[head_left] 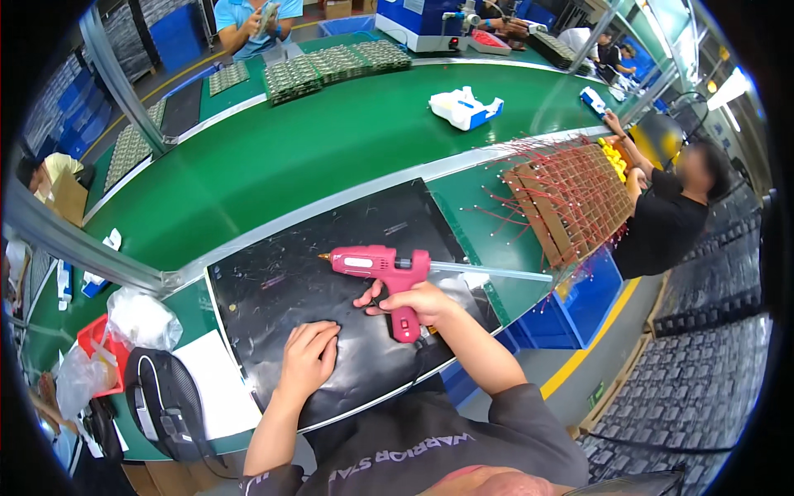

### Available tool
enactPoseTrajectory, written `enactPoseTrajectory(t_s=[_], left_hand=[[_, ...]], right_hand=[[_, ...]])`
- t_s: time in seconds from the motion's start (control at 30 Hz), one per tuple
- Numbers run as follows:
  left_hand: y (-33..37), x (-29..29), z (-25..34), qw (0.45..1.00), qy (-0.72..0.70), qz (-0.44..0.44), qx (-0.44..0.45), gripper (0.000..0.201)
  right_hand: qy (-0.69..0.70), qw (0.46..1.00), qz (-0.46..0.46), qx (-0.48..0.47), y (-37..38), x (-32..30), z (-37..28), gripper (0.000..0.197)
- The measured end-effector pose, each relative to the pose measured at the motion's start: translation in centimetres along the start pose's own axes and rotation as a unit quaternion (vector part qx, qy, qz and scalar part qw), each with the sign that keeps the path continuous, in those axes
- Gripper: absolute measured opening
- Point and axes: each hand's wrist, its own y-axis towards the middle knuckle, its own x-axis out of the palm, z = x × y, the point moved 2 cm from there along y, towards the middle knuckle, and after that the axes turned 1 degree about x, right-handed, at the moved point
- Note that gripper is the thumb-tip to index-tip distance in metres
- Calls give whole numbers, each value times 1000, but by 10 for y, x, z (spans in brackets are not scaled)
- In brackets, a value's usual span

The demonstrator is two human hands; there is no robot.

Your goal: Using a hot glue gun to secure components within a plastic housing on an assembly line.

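Note:
My right hand point(422, 302) is wrapped round the handle of a pink hot glue gun point(368, 261), which points left above a black mat point(331, 223). A long clear glue stick point(496, 271) sticks out of the gun's back end. On the mat to the left of the handle rests my left hand point(308, 355), holding nothing, its fingers laid out and slightly bent. Stray glue strands are scattered over the mat.
Right of the mat stands a divided cardboard box point(571, 202) bristling with red wires. A white-and-blue plastic part point(465, 107) sits on the green conveyor belt point(331, 140). At left lie a black mesh bag point(165, 397) and a red bin point(112, 351). A co-worker point(670, 207) works at right.

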Motion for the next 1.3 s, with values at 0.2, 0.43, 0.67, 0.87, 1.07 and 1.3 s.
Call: enactPoseTrajectory(t_s=[0.2, 0.43, 0.67, 0.87, 1.07, 1.3], left_hand=[[0, -1, 2, 1000, -6, -8, -2, 21], [-2, 2, -1, 999, -11, -31, 10, 23], [4, -4, 14, 995, -10, -91, 36, 22], [15, -13, 42, 989, -49, -136, 34, 17], [42, -18, 63, 980, -126, -151, 43, 20], [105, -5, 84, 978, -191, -85, 19, 32]], right_hand=[[-15, 1000, 16, -4, -1, 0, 2, 20], [-39, 999, 19, -12, -1, 0, 3, 19], [-45, 999, 10, -12, -1, -2, 5, 18], [-49, 999, 3, -11, -2, 0, 5, 18], [-45, 999, -1, -12, 0, -3, 4, 18], [-43, 998, 40, 7, -1, 9, 4, 13]])
